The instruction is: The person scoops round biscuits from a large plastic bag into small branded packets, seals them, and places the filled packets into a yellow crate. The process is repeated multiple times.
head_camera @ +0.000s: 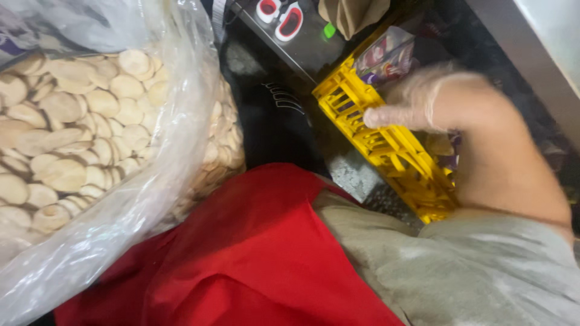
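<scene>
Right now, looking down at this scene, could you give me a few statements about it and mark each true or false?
1. The clear plastic bag holds pale round biscuits. True.
2. The right hand is bare. False: it wears a thin clear glove.
3. That hand is over a yellow plastic crate. True.
4. The apron-like cloth in the foreground is blue. False: it is red.
5. The left hand shows. False: none in view.

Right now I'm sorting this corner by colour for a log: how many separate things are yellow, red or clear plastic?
Yellow: 1, the slatted plastic crate, under the gloved right hand.
Red: 1, the red cloth.
Clear plastic: 1, the bag of round pale biscuits.
Total: 3
</scene>
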